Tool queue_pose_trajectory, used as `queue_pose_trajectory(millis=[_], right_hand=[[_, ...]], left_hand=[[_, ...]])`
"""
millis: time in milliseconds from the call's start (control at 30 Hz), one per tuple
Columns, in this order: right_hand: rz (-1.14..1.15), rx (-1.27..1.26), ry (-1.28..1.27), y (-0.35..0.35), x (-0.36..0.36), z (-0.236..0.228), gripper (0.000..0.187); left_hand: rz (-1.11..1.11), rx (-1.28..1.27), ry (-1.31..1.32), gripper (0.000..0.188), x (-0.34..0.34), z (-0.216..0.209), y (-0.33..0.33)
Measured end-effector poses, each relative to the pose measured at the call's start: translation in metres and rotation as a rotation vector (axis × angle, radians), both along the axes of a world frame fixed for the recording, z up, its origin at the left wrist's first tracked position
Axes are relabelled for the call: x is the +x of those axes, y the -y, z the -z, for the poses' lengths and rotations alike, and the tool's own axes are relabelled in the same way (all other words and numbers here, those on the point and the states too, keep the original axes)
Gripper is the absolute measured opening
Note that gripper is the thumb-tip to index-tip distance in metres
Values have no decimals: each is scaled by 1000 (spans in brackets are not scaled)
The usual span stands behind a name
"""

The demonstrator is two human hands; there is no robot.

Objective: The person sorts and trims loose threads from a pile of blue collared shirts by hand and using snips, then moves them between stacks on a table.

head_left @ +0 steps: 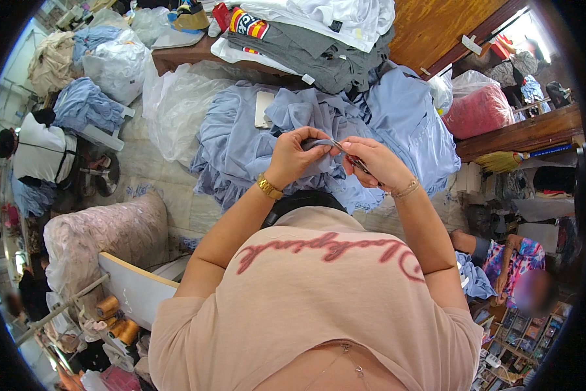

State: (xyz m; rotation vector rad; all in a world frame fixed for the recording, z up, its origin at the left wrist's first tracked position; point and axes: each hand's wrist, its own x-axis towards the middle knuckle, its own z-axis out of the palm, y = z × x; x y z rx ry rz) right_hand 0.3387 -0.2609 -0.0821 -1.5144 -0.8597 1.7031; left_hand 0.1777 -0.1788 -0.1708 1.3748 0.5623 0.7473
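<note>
My left hand [292,155] pinches an edge of light blue fabric [316,142] between thumb and fingers. In my right hand [379,163] is a small pair of scissors [358,164] with dark handles, its blades pointing at the cloth by my left fingertips. Both hands meet above a large heap of light blue garments [234,146]. Lying on that heap, just beyond my left hand, is a white phone-like slab [263,109]. My right fingers partly cover the scissor handles.
Folded grey garments [319,52] and white ones lie on a wooden table beyond the heap. A clear plastic bag [175,111] stands left of it, near a wrapped bulky sack [110,234]. Other people sit at far left [45,153] and lower right [518,267].
</note>
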Motion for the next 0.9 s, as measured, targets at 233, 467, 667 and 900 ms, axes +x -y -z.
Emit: queue_pose_trajectory(millis=[233, 467, 667, 900], right_hand=[[-11, 19, -2, 1, 1, 3, 27], [-8, 17, 12, 0, -1, -1, 26], [-16, 38, 8, 2, -1, 3, 24], [-31, 37, 51, 2, -2, 2, 23]], left_hand=[[48, -59, 75, 15, 1, 2, -4], [48, -89, 143, 14, 1, 1, -2], [49, -81, 170, 12, 0, -1, -1], [28, 72, 121, 12, -1, 0, -5]])
